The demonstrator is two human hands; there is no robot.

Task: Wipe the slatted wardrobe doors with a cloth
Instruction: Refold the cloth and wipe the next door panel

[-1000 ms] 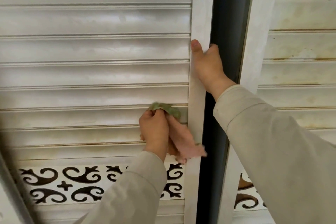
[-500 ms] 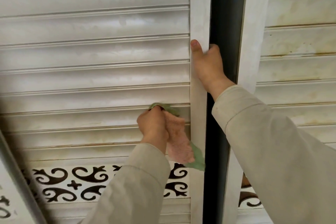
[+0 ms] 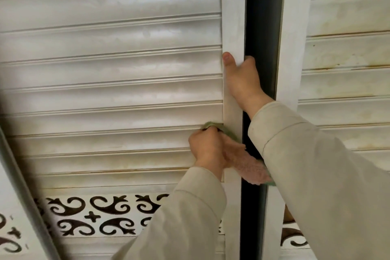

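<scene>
Wiping a slat near the door's edge

The left hand (image 3: 207, 148) grips the cloth (image 3: 249, 164) against a slat (image 3: 105, 120); the right hand (image 3: 242, 82) clasps the door edge (image 3: 233, 17), probably steadying it.

Head view, close, probably upward-tilted

The left door (image 3: 109, 69) stands left of a gap (image 3: 263, 27), the right door (image 3: 346, 48) beyond it. The right hand (image 3: 242, 82) grips the left door's edge above the left hand (image 3: 205, 148), which holds the cloth (image 3: 249, 167).
</scene>
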